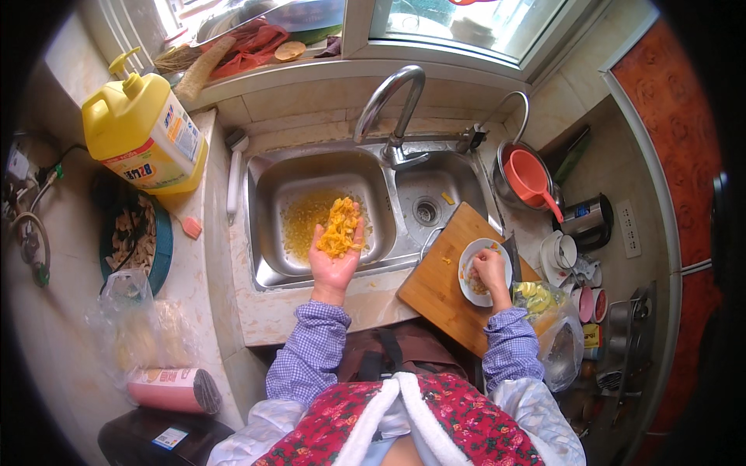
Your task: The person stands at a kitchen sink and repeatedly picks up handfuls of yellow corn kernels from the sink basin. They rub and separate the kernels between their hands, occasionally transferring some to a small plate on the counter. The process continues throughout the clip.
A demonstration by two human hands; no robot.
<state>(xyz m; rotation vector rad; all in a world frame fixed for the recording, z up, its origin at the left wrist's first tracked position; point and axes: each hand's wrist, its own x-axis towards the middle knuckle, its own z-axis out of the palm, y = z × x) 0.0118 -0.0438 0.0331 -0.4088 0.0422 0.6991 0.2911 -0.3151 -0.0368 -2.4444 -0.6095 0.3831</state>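
Palm up over the left basin of the steel double sink [268,218], my left hand [335,265] holds a heap of shredded yellow-orange pulp [339,227]. Yellowish liquid with pale bits lies in the basin below. My right hand [489,271] reaches into a white plate [469,291], its fingers bunched over small orange and pale pieces; whether they pinch any is hidden. The plate rests on a wooden cutting board [434,285], which overlaps the right basin's edge. A dark blade-like piece [513,256] lies beside the plate.
Behind the sink rises a chrome faucet [402,110]. A yellow detergent jug [145,128] stands at left. On the right are a red ladle [527,175] in a metal pot, an electric kettle [586,221], cups and a plastic bag [562,349] touching the board's side.
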